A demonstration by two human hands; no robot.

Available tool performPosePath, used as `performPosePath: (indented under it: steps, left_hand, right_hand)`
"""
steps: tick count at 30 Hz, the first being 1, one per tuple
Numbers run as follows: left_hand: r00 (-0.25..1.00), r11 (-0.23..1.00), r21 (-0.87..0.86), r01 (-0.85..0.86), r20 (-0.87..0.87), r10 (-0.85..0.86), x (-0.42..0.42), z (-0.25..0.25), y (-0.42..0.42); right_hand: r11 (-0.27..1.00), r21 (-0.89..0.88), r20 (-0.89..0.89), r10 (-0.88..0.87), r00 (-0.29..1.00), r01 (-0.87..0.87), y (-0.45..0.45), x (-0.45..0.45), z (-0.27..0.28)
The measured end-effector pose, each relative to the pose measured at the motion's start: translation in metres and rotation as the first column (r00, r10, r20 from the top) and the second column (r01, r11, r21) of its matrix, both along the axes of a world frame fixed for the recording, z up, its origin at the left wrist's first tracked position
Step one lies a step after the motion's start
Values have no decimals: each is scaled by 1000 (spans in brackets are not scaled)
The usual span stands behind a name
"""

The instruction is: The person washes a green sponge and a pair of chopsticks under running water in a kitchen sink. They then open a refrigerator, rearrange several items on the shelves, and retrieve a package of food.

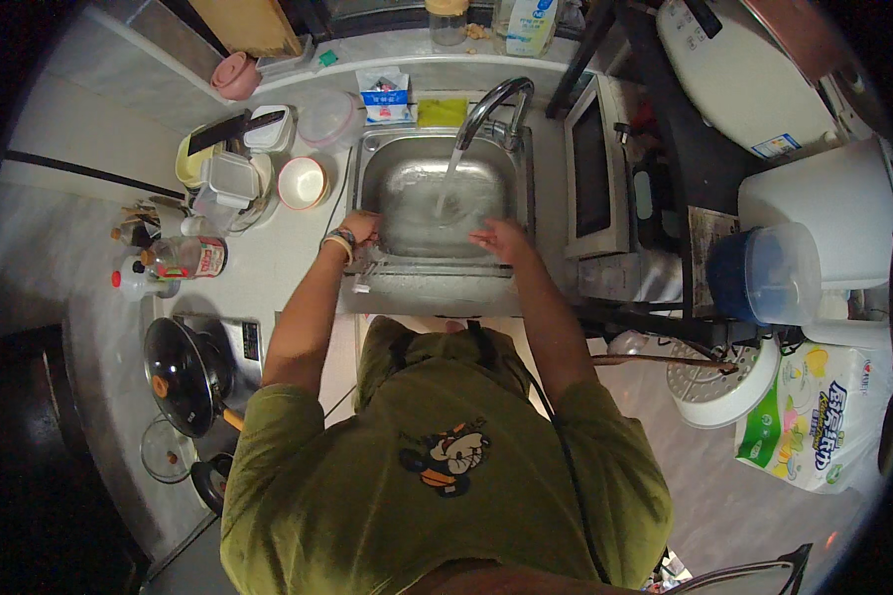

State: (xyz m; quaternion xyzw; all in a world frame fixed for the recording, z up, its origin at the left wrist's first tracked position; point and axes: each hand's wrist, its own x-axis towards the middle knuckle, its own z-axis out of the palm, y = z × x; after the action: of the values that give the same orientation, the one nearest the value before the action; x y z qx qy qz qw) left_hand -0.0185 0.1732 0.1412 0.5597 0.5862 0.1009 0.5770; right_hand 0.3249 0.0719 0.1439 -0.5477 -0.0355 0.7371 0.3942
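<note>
A stainless steel sink [439, 269] lies before me, with shallow, rippled water in its basin. From the curved chrome faucet [491, 100] a stream of water [447, 182] runs into the middle of the basin. My left hand [362, 226], with bands on its wrist, is at the sink's left rim. Its fingertips are partly hidden, so whether they grip the rim is unclear. On the opposite side my right hand [501, 239] reaches over the basin's right front edge, fingers extended and apart, holding nothing visible.
Left of the sink are a bowl [302, 183], stacked plastic containers [231, 178], a cleaver [219, 134] and bottles [193, 257]. A lidded pan [175, 372] sits on the stove. A yellow-green sponge cloth [442, 113] lies behind the sink; a microwave oven [595, 167] stands at right.
</note>
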Motion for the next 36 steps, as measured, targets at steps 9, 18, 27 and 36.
performPosePath:
  steps: [9, 18, 27, 36]
  left_hand:
    - [564, 748, -594, -296, 524, 639, -34, 108, -21]
    - [469, 824, -564, -58, 713, 521, -65, 109, -125]
    - [721, 917, -396, 59, 652, 234, -70, 207, -190]
    - [699, 967, -236, 94, 707, 105, -69, 250, -193]
  right_hand:
    - [966, 15, -50, -257, 965, 258, -52, -43, 6]
    - [864, 45, -149, -491, 858, 502, -76, -118, 51]
    - [690, 207, -62, -698, 714, 693, -92, -194, 121]
    - [651, 79, -100, -748, 656, 755, -118, -224, 146]
